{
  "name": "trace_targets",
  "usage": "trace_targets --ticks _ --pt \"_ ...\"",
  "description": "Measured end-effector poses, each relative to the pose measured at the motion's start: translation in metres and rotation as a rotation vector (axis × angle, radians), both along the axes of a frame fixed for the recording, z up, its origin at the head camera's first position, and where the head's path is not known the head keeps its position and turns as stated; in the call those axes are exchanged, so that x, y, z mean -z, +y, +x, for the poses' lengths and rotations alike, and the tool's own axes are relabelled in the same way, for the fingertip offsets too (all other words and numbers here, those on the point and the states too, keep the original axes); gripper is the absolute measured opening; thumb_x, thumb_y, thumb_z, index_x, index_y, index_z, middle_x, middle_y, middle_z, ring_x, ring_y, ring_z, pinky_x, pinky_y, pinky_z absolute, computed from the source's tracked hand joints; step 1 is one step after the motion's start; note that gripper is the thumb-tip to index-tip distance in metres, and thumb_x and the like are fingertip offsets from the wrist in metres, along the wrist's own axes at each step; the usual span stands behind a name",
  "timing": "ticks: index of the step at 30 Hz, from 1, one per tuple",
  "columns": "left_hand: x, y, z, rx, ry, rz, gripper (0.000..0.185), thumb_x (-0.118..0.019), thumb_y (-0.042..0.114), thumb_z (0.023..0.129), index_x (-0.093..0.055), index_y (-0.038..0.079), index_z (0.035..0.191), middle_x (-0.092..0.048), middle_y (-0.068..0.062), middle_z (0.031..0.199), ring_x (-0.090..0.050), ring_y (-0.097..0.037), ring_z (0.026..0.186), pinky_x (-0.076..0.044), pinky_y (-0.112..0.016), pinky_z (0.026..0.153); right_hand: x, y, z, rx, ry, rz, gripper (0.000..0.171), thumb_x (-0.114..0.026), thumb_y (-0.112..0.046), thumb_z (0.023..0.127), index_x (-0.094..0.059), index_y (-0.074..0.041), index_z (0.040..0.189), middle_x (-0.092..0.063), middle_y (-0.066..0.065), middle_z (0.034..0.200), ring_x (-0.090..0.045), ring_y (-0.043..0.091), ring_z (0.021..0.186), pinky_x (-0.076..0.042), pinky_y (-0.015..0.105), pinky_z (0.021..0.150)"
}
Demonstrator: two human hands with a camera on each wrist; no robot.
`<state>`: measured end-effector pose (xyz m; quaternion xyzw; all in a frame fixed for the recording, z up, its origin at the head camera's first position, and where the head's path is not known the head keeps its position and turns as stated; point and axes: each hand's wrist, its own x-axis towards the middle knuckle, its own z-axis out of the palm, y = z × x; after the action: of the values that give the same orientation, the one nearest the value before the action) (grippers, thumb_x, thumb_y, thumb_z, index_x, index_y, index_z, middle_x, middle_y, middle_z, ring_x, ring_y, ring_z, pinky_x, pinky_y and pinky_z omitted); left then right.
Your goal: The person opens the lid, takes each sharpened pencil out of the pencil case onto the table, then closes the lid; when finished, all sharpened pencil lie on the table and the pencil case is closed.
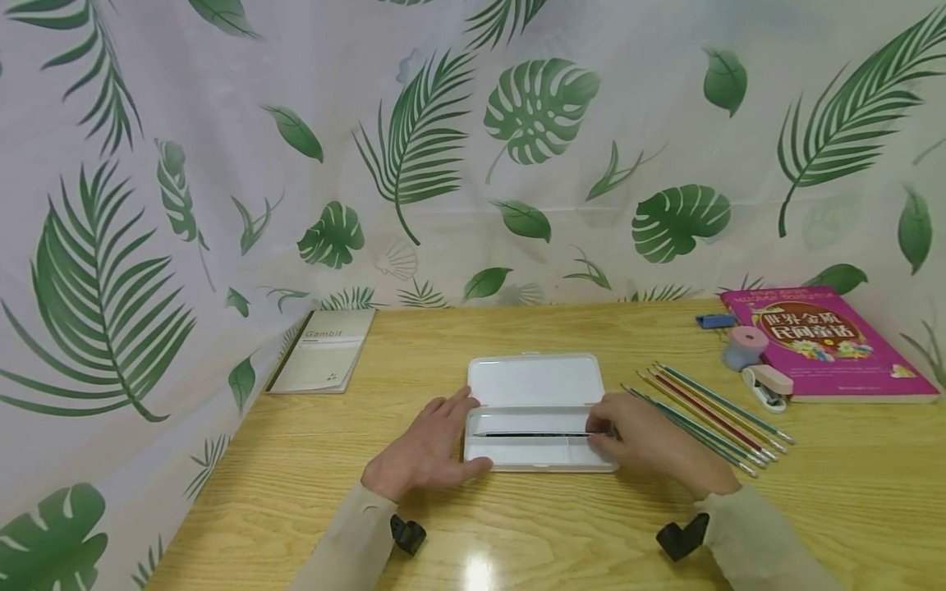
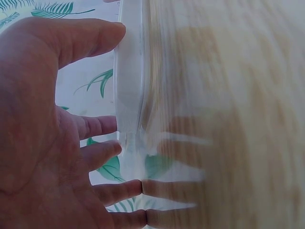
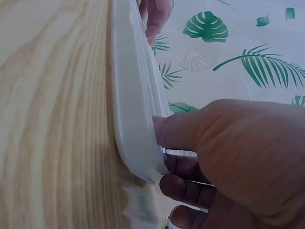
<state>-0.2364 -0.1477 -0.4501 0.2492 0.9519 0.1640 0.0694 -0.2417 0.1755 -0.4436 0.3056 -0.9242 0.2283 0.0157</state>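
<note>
A white pencil case (image 1: 543,469) lies on the table with its lid (image 1: 535,379) folded back. One dark pencil (image 1: 532,434) lies lengthwise in it. My right hand (image 1: 628,431) pinches that pencil's right end between thumb and fingers, over the case's right side. In the right wrist view the thumb (image 3: 176,131) crosses the case wall (image 3: 133,95), and the fingertips curl beside it. At the other end my left hand (image 1: 432,447) rests against the case, its thumb (image 2: 95,38) and fingers spread and fairly straight along the left side.
Several pencils (image 1: 709,414) lie side by side to the right. Beyond them are a stapler (image 1: 769,386), a pink and blue round item (image 1: 745,348), a blue binder clip (image 1: 715,321) and a magenta book (image 1: 828,345). A notebook (image 1: 323,351) lies at the back left.
</note>
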Motion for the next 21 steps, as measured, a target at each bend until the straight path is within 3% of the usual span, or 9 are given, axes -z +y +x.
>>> trace_targets --ticks 14,21 --pt "0.0014 -0.0008 -0.0002 0.009 0.001 0.008 0.084 -0.064 0.056 0.089 -0.033 0.011 0.153 -0.022 -0.009 0.164 -0.03 -0.034 0.142 -0.033 -0.047 0.113 -0.0023 0.0028 -0.0009 0.055 -0.095 -0.029 0.007 -0.075 -0.008 0.087 -0.072 -0.013 0.089 -0.057 -0.009 0.077 -0.049 0.008 0.07 -0.044 0.028 0.062" --pt "0.0006 -0.0001 -0.0003 0.009 0.006 0.002 0.084 -0.064 0.057 0.089 -0.034 0.011 0.153 -0.022 -0.01 0.163 -0.031 -0.034 0.142 -0.033 -0.048 0.113 -0.0054 0.0028 -0.0005 0.099 -0.068 -0.056 0.008 -0.078 -0.013 0.086 -0.072 -0.018 0.084 -0.058 -0.009 0.076 -0.049 0.008 0.07 -0.044 0.027 0.061"
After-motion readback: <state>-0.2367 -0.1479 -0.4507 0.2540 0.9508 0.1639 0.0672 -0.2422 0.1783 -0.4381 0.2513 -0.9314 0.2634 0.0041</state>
